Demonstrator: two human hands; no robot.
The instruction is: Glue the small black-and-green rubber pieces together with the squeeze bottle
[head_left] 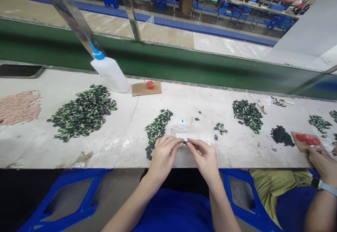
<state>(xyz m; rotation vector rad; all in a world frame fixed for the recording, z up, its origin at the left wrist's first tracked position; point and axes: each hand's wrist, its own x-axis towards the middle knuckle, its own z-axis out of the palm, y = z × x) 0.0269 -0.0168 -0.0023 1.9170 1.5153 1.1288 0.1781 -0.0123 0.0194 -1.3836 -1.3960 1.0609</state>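
Between my two hands, just above the table's front edge, is a small black-and-green piece [184,142]. My left hand [164,152] pinches its left end, and the fingertips of my right hand [203,153] close on its right end. Its exact shape is too small to make out. Beside my left hand lies a pile of similar black-and-green pieces [158,125]. A small clear bottle with a white top and blue tip [181,125] stands right behind my fingers. To the right of it a few loose pieces [220,129] are scattered.
Left stand a white bottle with a blue nozzle [112,73], a large black-and-green pile [85,112] and pinkish pieces [19,106]. A red cup [150,85] sits on cardboard. Rightward are another pile [247,115], black pieces [282,136] and a co-worker's hand [323,163]. A green barrier [184,65] runs behind.
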